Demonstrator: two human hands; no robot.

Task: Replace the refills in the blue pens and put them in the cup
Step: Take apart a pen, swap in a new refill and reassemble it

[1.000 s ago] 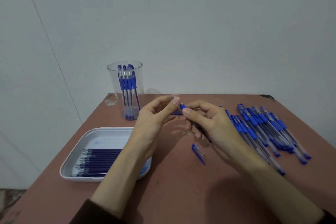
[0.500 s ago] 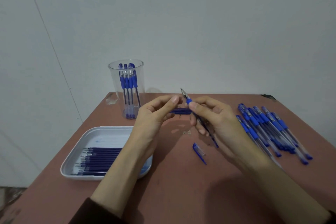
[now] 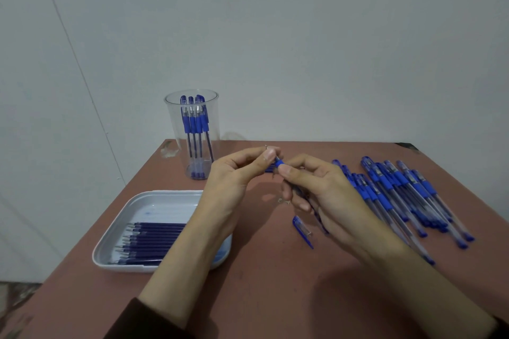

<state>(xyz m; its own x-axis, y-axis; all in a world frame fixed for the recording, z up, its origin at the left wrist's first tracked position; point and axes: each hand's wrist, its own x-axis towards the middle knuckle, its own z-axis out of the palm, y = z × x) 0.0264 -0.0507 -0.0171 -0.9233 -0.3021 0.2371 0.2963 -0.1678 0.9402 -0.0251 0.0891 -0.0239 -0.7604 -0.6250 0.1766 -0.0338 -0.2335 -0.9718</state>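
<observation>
**Inspector:** What was recorded at the hands?

**Technician:** The left hand (image 3: 234, 184) was found closed in a pinch, with thumb and forefinger on the metal tip (image 3: 266, 147) of one pen (image 3: 279, 165). The right hand (image 3: 330, 198) was wrapped round the barrel of that pen, with the blue grip showing just above its thumb. The pen was held tilted above the table (image 3: 275, 297), between the two hands.

**Inspector:** What had changed?

**Technician:** Half a second before, the tip had stood free, with the left fingers just beside it. A second before, it had been covered by them, as it was now. A pinch, a release and a fresh pinch were therefore logged. This was judged to be the tip being turned on its thread in short strokes. Whether it was being turned on or off could not be told.

**Inspector:** And further out?

**Technician:** A single refill (image 3: 270, 168) was seen lying on the table just behind the hands. A cap (image 3: 303, 232) lay apart, below the right hand. More refills (image 3: 154, 239) lay side by side in the tray (image 3: 165, 206) at the left. Beyond the tray stood the cup (image 3: 176, 124), with a few pens upright in it. A heap of pens (image 3: 396, 190) lay at the right. The held pen was judged unfinished, as its cap was not yet fitted and it was not yet in the cup. Most of the task remained.
</observation>
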